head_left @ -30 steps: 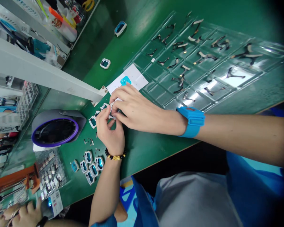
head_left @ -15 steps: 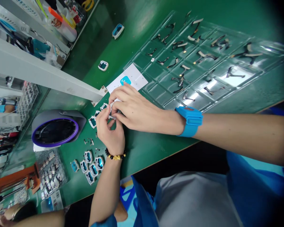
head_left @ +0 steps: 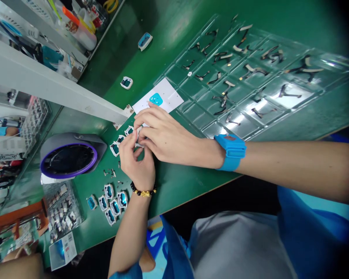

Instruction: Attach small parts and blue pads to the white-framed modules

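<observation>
My left hand [head_left: 138, 162] pinches a small white plastic casing [head_left: 139, 133] between thumb and fingers. From the right, my right hand [head_left: 165, 133] meets it, fingertips bent down onto the same casing. Most of the casing is hidden by my fingers. Beside my left fingertips lie more white casings with dark teal insides [head_left: 114, 148]. Just beyond my right fingers is a white sheet [head_left: 171, 97] bearing a light blue rounded piece [head_left: 156, 99] and tiny dark specks.
Clear compartment trays [head_left: 197, 91] with dark flex cables spread to the right. A grey fan with purple rim [head_left: 95, 155] stands left, near a white post [head_left: 90, 102]. Several casings [head_left: 115, 208] sit near the table edge. Another person's arm [head_left: 20, 267] shows at lower left.
Both hands stay together at the casing, with only slight finger movement. The other person's arm at lower left has shifted toward the left. The view has moved a little.
</observation>
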Motion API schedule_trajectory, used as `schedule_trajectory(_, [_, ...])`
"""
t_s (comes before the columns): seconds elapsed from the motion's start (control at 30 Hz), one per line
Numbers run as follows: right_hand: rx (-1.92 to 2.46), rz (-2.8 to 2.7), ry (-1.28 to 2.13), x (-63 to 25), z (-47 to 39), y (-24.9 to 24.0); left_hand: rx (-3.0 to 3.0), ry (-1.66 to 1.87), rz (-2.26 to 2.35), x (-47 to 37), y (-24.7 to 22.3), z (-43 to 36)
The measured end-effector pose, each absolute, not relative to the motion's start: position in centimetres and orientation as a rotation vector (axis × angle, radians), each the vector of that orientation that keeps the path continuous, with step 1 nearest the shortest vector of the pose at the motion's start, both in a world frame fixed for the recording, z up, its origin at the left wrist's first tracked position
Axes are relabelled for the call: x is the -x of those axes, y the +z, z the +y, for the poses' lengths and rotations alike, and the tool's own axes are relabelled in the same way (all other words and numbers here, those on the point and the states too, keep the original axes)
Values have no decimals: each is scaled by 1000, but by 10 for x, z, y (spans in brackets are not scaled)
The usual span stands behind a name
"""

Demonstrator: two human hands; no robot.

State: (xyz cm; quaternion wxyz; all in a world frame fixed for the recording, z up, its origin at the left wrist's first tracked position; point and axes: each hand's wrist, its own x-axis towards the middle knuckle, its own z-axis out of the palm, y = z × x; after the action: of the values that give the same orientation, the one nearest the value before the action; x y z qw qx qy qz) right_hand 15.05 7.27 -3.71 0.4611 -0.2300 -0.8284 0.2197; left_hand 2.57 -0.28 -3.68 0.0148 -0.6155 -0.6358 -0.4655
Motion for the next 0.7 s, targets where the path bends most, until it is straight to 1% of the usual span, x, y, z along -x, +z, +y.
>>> schedule_trajectory(0.4, [630,-2042,501,-160,71,-27,1916,-1727,-2097,-22,-35,-1])
schedule_trajectory(0.6, [642,-2050,495,-160,71,-26,1935,-1665,-2155,-22,-37,-1])
schedule_trajectory(0.7, [636,-2067,628,-163,70,-23,1992,-1631,-2149,-22,-34,-4])
